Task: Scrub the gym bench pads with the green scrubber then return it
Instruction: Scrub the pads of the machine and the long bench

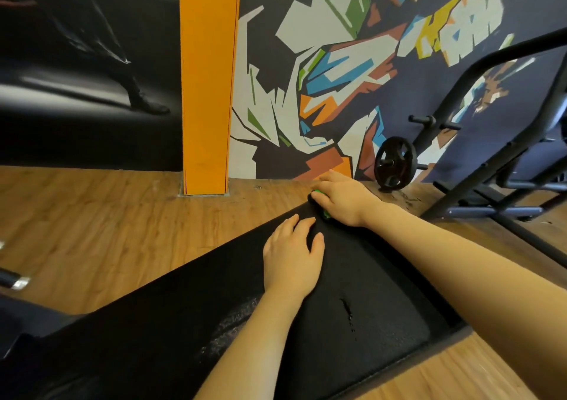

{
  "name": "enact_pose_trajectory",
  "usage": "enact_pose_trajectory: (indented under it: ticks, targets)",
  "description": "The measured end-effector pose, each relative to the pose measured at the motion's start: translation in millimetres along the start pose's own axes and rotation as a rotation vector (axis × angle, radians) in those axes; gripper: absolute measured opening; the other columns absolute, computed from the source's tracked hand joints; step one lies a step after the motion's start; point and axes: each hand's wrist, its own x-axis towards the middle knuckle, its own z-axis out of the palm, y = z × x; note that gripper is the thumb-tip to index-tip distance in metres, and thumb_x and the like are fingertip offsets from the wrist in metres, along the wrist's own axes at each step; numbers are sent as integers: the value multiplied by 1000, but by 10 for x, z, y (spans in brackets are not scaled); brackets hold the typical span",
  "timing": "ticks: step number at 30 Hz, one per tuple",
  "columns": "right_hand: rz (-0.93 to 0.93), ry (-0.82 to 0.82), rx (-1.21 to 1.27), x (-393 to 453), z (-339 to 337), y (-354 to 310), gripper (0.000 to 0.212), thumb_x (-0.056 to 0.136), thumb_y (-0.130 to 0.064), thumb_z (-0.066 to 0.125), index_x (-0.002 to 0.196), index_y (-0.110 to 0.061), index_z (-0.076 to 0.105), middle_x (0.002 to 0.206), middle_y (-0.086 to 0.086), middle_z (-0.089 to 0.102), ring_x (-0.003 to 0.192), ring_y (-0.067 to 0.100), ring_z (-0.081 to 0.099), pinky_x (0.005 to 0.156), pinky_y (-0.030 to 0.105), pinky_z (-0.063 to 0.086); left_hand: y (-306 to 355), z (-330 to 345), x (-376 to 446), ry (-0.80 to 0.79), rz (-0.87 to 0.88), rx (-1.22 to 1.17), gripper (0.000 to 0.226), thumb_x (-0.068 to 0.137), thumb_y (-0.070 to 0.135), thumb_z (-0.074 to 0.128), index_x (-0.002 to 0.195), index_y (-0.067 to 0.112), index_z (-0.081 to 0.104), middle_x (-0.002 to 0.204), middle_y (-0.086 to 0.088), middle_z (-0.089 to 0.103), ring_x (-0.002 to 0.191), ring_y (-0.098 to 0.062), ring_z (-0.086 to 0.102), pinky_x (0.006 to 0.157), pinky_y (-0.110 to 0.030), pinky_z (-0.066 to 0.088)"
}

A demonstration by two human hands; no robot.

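Right hand (340, 198) gripping green scrubber (320, 203) at far end of bench pad (352, 313); left hand (291, 261) flat, fingers straight, bracing just behind. Risk: scrubber slipping off the pad edge if pushed further

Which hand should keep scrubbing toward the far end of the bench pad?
Right hand: it already covers the green scrubber at the bench pad far end. The left hand lies flat, bracing.

The black gym bench pad (352, 292) runs diagonally from lower left toward centre frame, with wet streaks showing. The green scrubber (320, 200) lies at its far end, mostly covered.
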Motion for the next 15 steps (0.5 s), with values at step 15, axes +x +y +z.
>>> enact_pose_trajectory:
  ticks: [15]
  targets:
    - [-19,-8,-41,-332,-24,63,39,103,-32,44,136,-15,56,138,5,54,125,21,51,105,34,41,6,-21,20,-24,-11,-14,45,101,46,39,145,35,40,155,8,32,144,-12,24,118,-40,23]
